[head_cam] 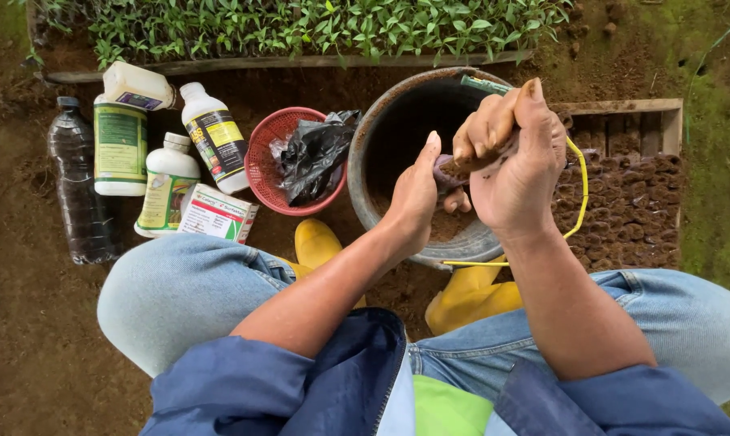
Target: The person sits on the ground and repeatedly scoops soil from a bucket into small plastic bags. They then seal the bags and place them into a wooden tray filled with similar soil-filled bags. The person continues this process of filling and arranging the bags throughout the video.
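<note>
Left hand (417,194): fingers curled under a small soil-filled pouch (448,171), steadying it over the grey bucket (373,145) so spilled soil falls back in. Right hand (514,157): fingers bunched together on the pouch top, pressing soil. Tray of filled soil pots (631,206) just right. Red basket (264,161) with black plastic bags (316,153) and bottles (167,182) left, near.

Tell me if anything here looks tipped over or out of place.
One white plastic bottle lies on its side atop the upright green-labelled bottle, and a crumpled black plastic bag spills over the red basket's rim.
</note>
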